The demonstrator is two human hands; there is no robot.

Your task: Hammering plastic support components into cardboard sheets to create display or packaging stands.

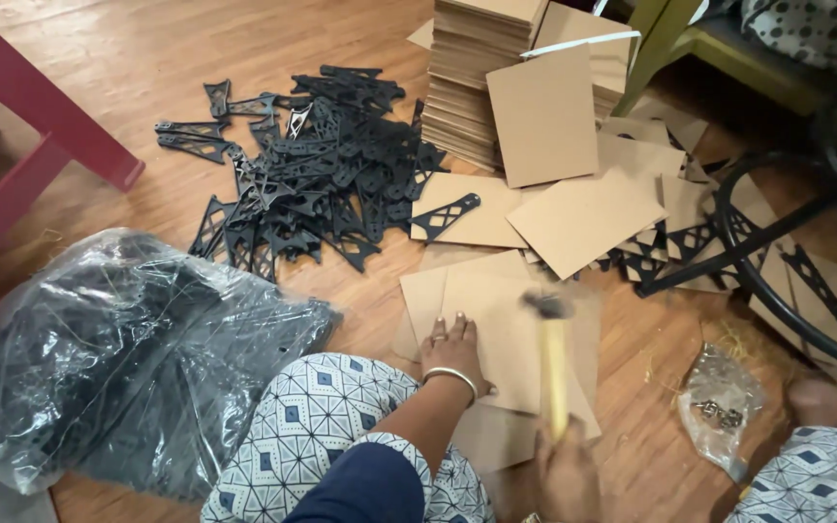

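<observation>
My left hand (451,351) lies flat, fingers spread, on a brown cardboard square (511,334) on the wooden floor; a metal bangle circles the wrist. My right hand (564,475) grips the yellow wooden handle of a hammer (553,358), whose dark head is blurred above the same square. Whatever sits under the hammer head is hidden by the blur. More loose cardboard squares (583,218) lie beyond, one with a black triangular plastic bracket (445,217) on it.
A pile of black brackets (312,184) spreads at centre left. A tall stack of cardboard (477,77) stands behind. A clear bag of black parts (118,358) sits at left, a small bag of screws (719,407) at right, a black metal frame (777,242) at far right, red furniture (41,126) at left.
</observation>
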